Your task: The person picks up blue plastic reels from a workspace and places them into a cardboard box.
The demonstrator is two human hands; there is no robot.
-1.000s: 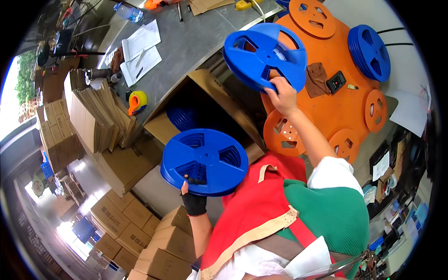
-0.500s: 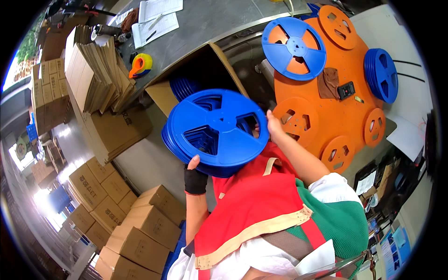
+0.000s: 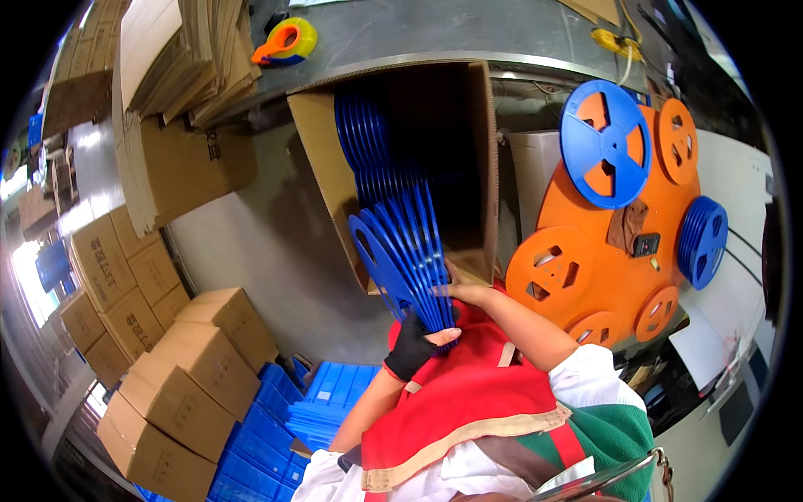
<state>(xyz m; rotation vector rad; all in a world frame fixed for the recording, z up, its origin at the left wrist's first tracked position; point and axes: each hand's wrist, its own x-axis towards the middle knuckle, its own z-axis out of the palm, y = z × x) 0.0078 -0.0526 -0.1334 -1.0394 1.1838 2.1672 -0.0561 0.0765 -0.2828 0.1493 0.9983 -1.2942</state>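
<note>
Both hands are occupied with a single load in the head view: a stack of blue reels (image 3: pixel 411 263) is held on edge at the near side of the open carton (image 3: pixel 322 142), its far end overlapping the mouth. By the left hand (image 3: pixel 410 347), which is covered by a dark glove with the thumb tip bare, the near rims are clasped, the thumb laid across them. By the right hand (image 3: pixel 460 287), which is bare, the stack is gripped on its right side, with part of the fingers hidden from view.

Inside the carton, more upright reels (image 3: pixel 361 134) are lined along the left wall; whether they are touched by the held stack cannot be told. To the right of the carton, a blue reel (image 3: pixel 615 144) is set on an orange plate (image 3: pixel 573 205). Left of it, flattened cardboard (image 3: pixel 188 71) is piled, and beyond its far edge a tape dispenser (image 3: pixel 284 42) is placed on a metal table (image 3: pixel 435 29).

Each reel is judged to be thin, stiff, smooth plastic, light singly but weightier as a stack. Because the rims are fanned at the far end, slipping between discs seems possible; the stack is best squeezed from its outer faces and supported under the near rims.
</note>
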